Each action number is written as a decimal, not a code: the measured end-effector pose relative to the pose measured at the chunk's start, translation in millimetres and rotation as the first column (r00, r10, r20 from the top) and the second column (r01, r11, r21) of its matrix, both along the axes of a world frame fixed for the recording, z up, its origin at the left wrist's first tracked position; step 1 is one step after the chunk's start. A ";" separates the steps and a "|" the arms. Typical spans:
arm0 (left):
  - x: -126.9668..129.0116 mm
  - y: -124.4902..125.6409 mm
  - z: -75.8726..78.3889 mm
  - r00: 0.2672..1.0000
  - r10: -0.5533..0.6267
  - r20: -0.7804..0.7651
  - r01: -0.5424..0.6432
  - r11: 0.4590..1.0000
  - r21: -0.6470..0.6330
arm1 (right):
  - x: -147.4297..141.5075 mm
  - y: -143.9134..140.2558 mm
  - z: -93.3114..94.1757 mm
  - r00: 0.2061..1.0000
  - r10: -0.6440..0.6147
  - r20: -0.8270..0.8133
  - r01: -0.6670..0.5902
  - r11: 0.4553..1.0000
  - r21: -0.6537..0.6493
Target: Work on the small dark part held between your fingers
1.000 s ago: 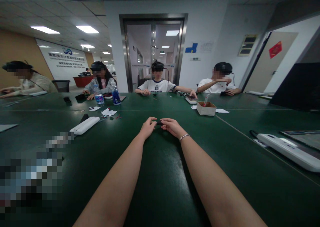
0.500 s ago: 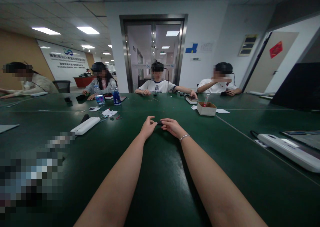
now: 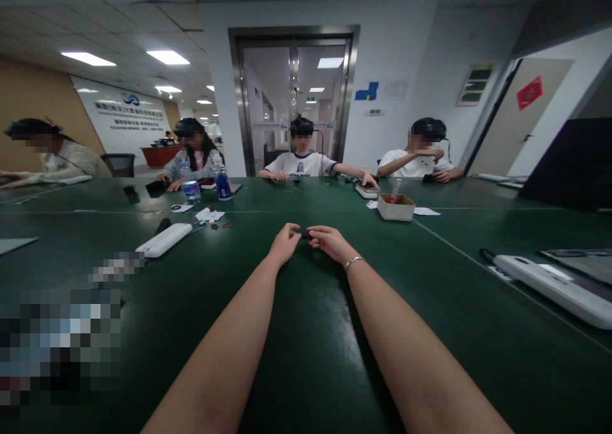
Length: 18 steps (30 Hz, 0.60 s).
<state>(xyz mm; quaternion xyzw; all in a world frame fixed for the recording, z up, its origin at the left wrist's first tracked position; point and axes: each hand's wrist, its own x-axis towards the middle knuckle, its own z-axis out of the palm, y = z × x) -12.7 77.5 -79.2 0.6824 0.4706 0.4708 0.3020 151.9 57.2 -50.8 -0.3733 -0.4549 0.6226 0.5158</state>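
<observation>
Over the middle of the green table (image 3: 306, 332), my two hands meet at a small black object (image 3: 306, 234), too small to name. My right hand (image 3: 329, 241), with a silver bracelet at its wrist, pinches it between thumb and fingertips. From the other side, my left hand (image 3: 285, 244) has its fingers curled and its thumb tip at the object's left end. The fingers hide part of the object.
A white power strip (image 3: 165, 240) lies to the left, and a larger white device (image 3: 554, 287) to the right. Ahead stand a small open box (image 3: 396, 208), a blue-labelled bottle (image 3: 223, 184) and paper scraps (image 3: 209, 215). Several people sit across the table.
My left fingertips have shifted very slightly toward the black object; the pale bit earlier visible at its left end no longer shows. Across at the right, a person's raised hand has moved.
</observation>
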 end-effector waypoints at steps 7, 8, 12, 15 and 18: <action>0.7 0.3 -0.5 1.000 -0.026 -0.006 0.026 0.999 -0.039 | 0.5 2.8 -2.0 1.000 0.002 -0.009 -0.002 1.000 0.001; 0.8 0.2 -0.3 1.000 -0.019 0.003 0.019 0.999 -0.037 | 0.5 3.0 -2.1 1.000 0.001 -0.009 -0.001 1.000 0.001; 0.7 -0.8 0.3 0.999 -0.033 0.028 0.034 0.998 -0.049 | 0.7 2.8 -1.9 1.000 0.001 -0.016 -0.001 1.000 -0.002; 0.5 -1.5 0.6 1.000 -0.011 0.013 0.012 1.000 -0.020 | 0.7 2.4 -1.6 1.000 -0.002 -0.016 0.002 1.000 0.000; 0.4 -2.6 1.9 0.999 -0.030 0.036 0.032 0.998 -0.055 | 0.6 2.4 -1.5 1.000 0.000 -0.014 0.000 1.000 0.000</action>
